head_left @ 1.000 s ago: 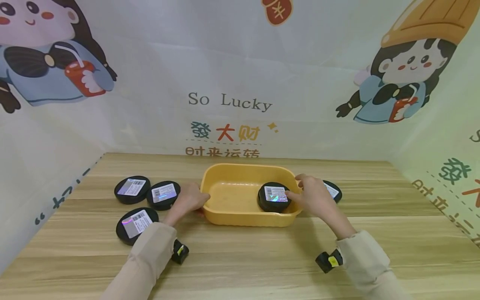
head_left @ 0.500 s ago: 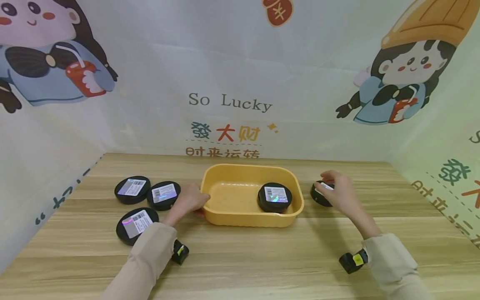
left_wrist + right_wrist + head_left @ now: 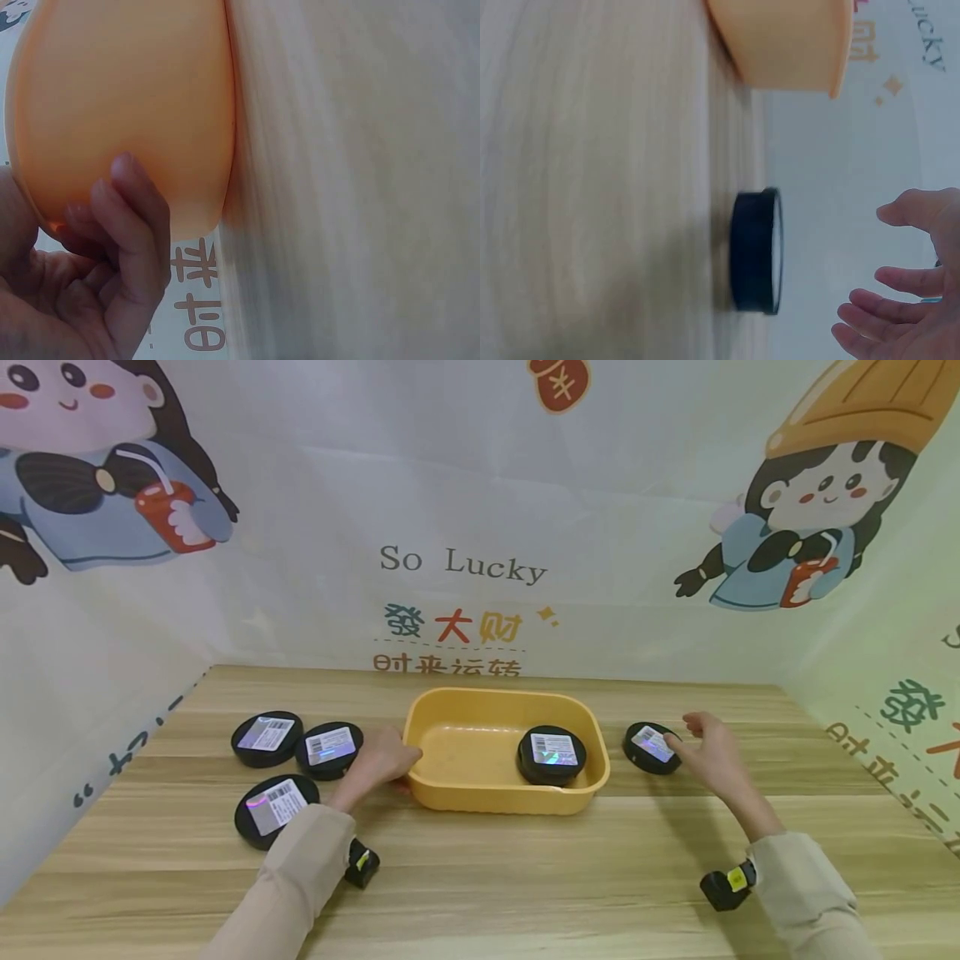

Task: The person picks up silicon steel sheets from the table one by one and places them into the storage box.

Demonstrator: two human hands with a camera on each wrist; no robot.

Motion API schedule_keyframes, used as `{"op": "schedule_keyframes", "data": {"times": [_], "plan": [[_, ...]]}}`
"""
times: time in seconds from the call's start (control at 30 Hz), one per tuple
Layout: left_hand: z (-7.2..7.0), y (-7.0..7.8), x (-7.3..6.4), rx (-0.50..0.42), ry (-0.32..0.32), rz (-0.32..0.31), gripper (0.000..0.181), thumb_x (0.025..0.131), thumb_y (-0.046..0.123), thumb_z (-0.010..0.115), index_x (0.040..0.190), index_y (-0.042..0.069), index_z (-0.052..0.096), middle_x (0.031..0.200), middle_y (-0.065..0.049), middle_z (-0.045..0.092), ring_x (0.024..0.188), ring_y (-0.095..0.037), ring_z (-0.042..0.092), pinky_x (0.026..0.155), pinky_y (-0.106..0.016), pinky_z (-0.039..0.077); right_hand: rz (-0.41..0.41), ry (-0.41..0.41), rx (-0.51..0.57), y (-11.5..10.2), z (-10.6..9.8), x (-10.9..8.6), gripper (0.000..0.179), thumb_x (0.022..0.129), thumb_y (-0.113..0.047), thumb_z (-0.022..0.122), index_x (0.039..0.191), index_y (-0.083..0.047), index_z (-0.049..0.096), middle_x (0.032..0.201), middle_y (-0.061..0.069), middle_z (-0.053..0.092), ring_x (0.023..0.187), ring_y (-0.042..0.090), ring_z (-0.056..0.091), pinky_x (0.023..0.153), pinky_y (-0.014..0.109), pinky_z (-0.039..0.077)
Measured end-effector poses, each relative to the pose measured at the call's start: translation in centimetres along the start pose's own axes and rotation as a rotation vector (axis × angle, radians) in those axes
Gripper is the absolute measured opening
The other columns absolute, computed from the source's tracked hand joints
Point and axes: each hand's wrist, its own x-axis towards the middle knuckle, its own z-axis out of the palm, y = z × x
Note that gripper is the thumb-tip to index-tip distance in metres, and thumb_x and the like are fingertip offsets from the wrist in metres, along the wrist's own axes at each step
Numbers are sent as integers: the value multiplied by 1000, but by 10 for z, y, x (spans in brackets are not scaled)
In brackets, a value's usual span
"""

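A yellow plastic tub (image 3: 465, 800) sits mid-table. My left hand (image 3: 378, 760) grips its left rim, thumb over the edge, and in the left wrist view the fingers (image 3: 135, 225) curl against the outer wall. Inside the tub's right end lies a round black container (image 3: 552, 773) with a barcode label on top. To the right of the tub, a similar labelled black container (image 3: 651, 748) lies flat on the table. My right hand (image 3: 716, 760) hovers just to its right, thumb and fingers spread; the right wrist view shows a gap between the fingertips (image 3: 855, 311) and this container (image 3: 754, 251).
Three more black round containers lie left of the tub: one at the back (image 3: 266, 739), another (image 3: 328, 750) close by the left hand, and a third (image 3: 272, 810) partly behind the left sleeve. A printed cloth backdrop (image 3: 465, 485) rises behind the wooden table (image 3: 525, 885).
My right hand has left the tub's right end and moved right, past the container on the table, which now shows fully. My left hand has kept its hold on the rim.
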Motion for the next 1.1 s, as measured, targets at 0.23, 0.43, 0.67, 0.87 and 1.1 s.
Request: {"op": "schedule_keyframes", "data": {"times": [0.23, 0.43, 0.67, 0.87, 1.1], "plan": [[0, -1, 1, -6, 6, 0, 11, 78, 5, 47, 79, -4, 53, 61, -11, 57, 41, -12, 55, 43, -24, 50, 63, -26, -4, 16, 3, -1, 54, 90, -22, 48, 119, 22, 34, 116, 42, 40, 107, 52, 40, 88, 56, 38], [1, 0, 1, -7, 9, -2, 11, 78, 5, 47, 79, -5, 53, 61, -11, 57, 40, -11, 55, 43, -23, 49, 118, -77, -34, 25, 6, -1, 65, 92, -35, 42, 121, 22, 32, 121, 41, 36, 110, 51, 38, 89, 55, 36], [1, -1, 1, -2, 17, 3, 12, 78, 5, 47, 79, -4, 53, 61, -11, 58, 40, -11, 55, 41, -22, 48, 142, -171, -66, 34, 11, 1, 77, 91, -45, 39, 123, 25, 26, 124, 44, 30, 113, 54, 32, 92, 58, 32], [1, -2, 1, 4, 24, 12, 11, 77, 5, 47, 78, -4, 53, 62, -11, 57, 40, -11, 55, 40, -21, 47, 138, -204, -90, 40, 13, 3, 85, 88, -48, 42, 123, 26, 21, 119, 47, 32, 108, 53, 38, 90, 58, 34], [1, -2, 1, 14, 26, 4, 11, 77, 6, 48, 76, -3, 53, 61, -11, 57, 39, -11, 54, 41, -22, 48, 152, -311, -86, 45, 15, 4, 104, 80, -53, 53, 125, 28, 7, 124, 49, 21, 115, 56, 28, 93, 59, 30]]}}
